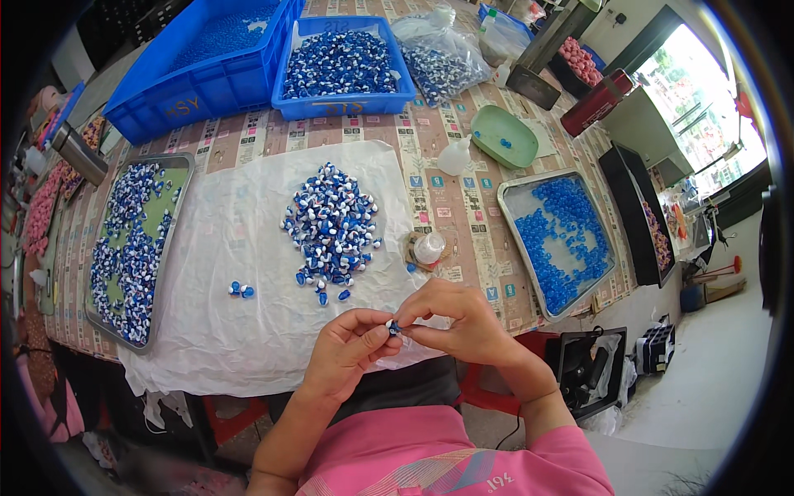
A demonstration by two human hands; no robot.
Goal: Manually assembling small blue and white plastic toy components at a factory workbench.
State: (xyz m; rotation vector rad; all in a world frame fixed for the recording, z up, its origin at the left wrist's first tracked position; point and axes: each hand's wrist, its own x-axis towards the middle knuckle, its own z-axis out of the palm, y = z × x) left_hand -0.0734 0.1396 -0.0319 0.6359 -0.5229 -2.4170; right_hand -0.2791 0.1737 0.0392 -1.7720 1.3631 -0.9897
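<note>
Close to my body, over the near edge of the white sheet (223, 339), both hands meet fingertip to fingertip. My left hand (354, 345) pinches a small blue-and-white plastic piece (393, 328) between thumb and fingers. From the other side, my right hand (459, 318) closes its thumb and fingers on the same piece; whether it also holds a second small part is hidden. Beyond the hands lies a heap of similar blue-and-white pieces (331, 219). A few more pieces (241, 289) sit apart to its left. A small white-topped jar (429, 247) stands beyond my right hand.
A metal tray (151, 318) of blue-and-white pieces lies left, another tray (542, 293) with clear blue pieces right. Blue crates (194, 103), a filled plastic bag (442, 62), a green dish (504, 124), a white squeeze bottle (454, 157) and a red flask (595, 103) stand farther back.
</note>
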